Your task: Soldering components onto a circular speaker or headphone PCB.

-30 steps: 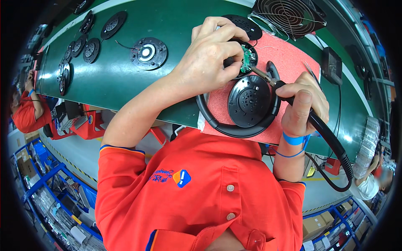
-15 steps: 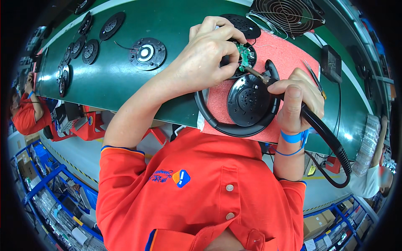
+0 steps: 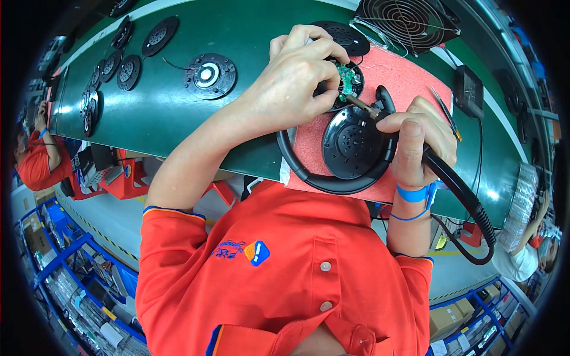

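Note:
My right hand (image 3: 420, 142) grips a soldering iron (image 3: 363, 106) by its handle, and a thick black cable trails off below. The iron's tip meets the lower edge of a small green circuit board (image 3: 348, 78), which sits in a round black ear cup (image 3: 358, 89). At the board's left side, my left hand (image 3: 300, 80) has thumb and fingers pinched; whatever lies between them is hidden. Nearer me, a black headband (image 3: 332, 186) curves around a second round cup with a perforated face (image 3: 353, 142). All of this rests on a pink foam mat (image 3: 409, 77).
Tweezers (image 3: 444, 113) lie at the mat's right edge. Beyond are a fan with a wire grille (image 3: 409, 24) and a black box (image 3: 469, 89). A speaker disc with a wire (image 3: 209, 76) and several black discs (image 3: 127, 72) lie left on the green table. People work at both sides.
My right hand and the soldering iron have shifted very slightly left. The left hand stays almost still at the board. At the far right, another person has moved.

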A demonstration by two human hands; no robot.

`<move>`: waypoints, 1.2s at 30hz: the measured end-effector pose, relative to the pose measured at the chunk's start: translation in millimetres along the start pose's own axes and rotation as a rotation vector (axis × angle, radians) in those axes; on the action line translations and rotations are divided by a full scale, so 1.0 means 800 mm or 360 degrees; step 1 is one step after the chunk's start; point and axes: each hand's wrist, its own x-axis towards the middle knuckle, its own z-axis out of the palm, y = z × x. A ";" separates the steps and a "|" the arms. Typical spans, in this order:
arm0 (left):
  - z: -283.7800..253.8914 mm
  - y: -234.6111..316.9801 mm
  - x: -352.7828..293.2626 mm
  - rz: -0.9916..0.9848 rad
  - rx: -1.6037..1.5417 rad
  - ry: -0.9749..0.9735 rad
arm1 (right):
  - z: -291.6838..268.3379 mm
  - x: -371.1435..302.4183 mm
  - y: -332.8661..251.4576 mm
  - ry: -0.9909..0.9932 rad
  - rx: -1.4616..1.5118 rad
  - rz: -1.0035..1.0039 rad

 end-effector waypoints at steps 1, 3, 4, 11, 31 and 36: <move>0.000 0.000 0.000 -0.0007 0.0001 -0.0002 | 0.000 0.000 0.000 0.0000 0.0003 -0.0001; 0.001 0.001 -0.001 -0.0013 0.0007 -0.0007 | 0.000 -0.001 0.002 -0.0014 0.0001 -0.0024; 0.001 0.001 0.000 -0.0017 0.0011 -0.0012 | -0.002 -0.002 0.003 -0.0013 0.0003 -0.0024; -0.003 0.005 0.008 0.0066 -0.0064 -0.0001 | -0.027 -0.015 -0.001 0.0096 0.0090 -0.0066; -0.022 -0.022 0.006 -0.0314 -0.0577 0.0187 | -0.093 -0.106 -0.057 -0.0443 0.0395 0.0036; -0.022 -0.021 0.002 -0.0313 -0.0559 0.0216 | -0.184 -0.085 -0.102 -0.0414 0.0193 0.0127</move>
